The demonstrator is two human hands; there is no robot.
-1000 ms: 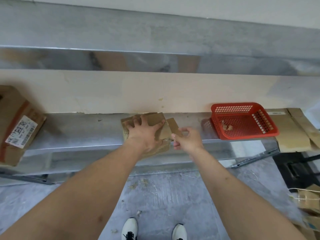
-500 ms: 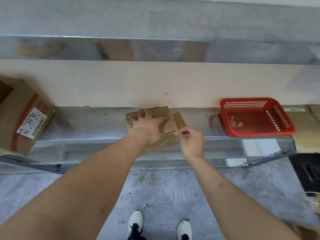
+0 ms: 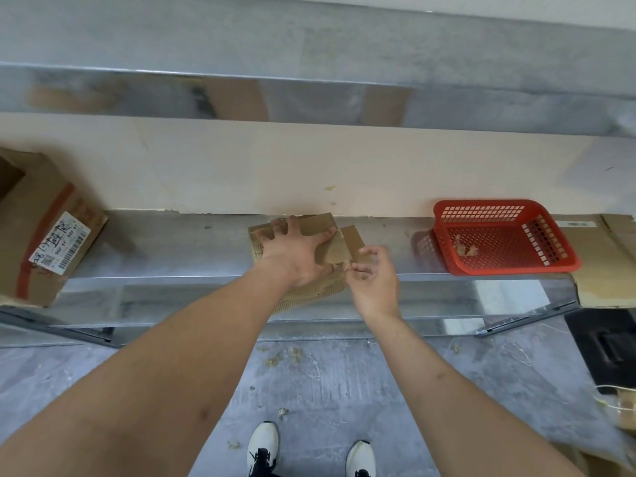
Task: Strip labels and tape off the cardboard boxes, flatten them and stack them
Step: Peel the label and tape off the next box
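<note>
Since half a second ago our right hand (image 3: 373, 280) has changed little in place, yet its fingers now spread looser at the near right corner of the flattened box (image 3: 330, 242), where before they were pinched tight on a thin strip. Our left hand (image 3: 296, 253) keeps pressing flat on the cardboard, fingers straight and splayed, thumb reaching toward the box's right flap.

We see the flattened box lying on the metal shelf (image 3: 179, 249), its far edge against the pale wall (image 3: 241, 166) and its near edge hanging past the shelf's front lip. Our right thumb and forefinger meet at the box's near right corner, touching the tip of the left thumb; whether they pinch a sliver of tape there we cannot tell, as it is too small to make out. The other right fingers hang loosely curled.

Well apart to the left, an unflattened cardboard box (image 3: 38, 235) sits on the shelf with red tape across it and a white shipping label (image 3: 62, 247) on its side. To the right, a red plastic basket (image 3: 550, 266) holds a few torn scraps (image 3: 463, 249). Just beyond it lies more flat cardboard (image 3: 599, 270). Below, on the grey floor (image 3: 327, 380), small bits of debris are scattered, and our white shoes (image 3: 263, 445) stand near the bottom edge. A black object (image 3: 609, 346) rests on the floor at the right.
</note>
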